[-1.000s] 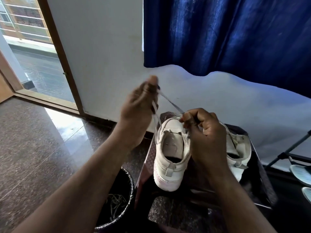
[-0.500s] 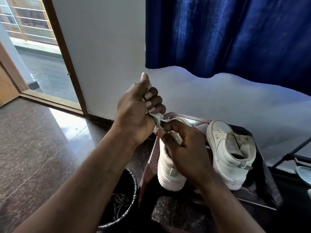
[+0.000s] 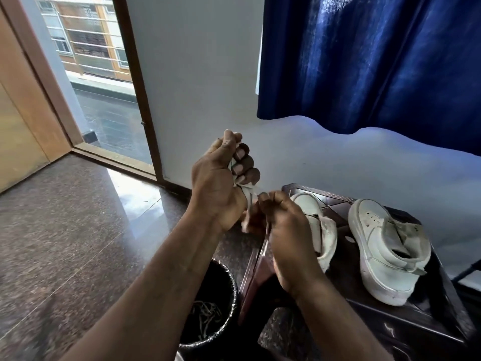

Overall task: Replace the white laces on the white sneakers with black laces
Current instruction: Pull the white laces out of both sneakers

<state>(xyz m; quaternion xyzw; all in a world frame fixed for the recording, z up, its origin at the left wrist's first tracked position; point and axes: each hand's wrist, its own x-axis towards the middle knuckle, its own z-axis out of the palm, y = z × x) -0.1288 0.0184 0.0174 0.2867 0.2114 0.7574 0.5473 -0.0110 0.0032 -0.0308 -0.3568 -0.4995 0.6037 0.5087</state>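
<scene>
Head view: the left hand (image 3: 221, 183) is raised above the far-left corner of the dark low table (image 3: 421, 321). It is clenched into a fist with the thumb uppermost and grips a bunched white lace (image 3: 246, 194), whose tail hangs from under the little finger. The right hand (image 3: 283, 230) sits just below and beside it over the table's left edge. Its fingers are curled and pinch that tail, though blur hides the exact hold.

The near sneaker (image 3: 326, 238) stands by the left edge, partly behind the right hand. The second sneaker (image 3: 377, 238) stands toward the right edge, apart from it. Both have their toes toward the wall (image 3: 208, 87).

Wide polished floor (image 3: 78, 230) lies open left of the table as far as the doorway (image 3: 104, 100). A black bin (image 3: 230, 276) stands on the floor just beside the table's left edge, under the left forearm, with loose laces (image 3: 205, 316) inside. A blue curtain (image 3: 364, 61) hangs above the table's far edge.

One second ago the lace ran taut from the near sneaker up to the left hand's fingertips, with the right hand at the eyelets. Now the lace is gathered in the fist and the right hand is off the shoe.
</scene>
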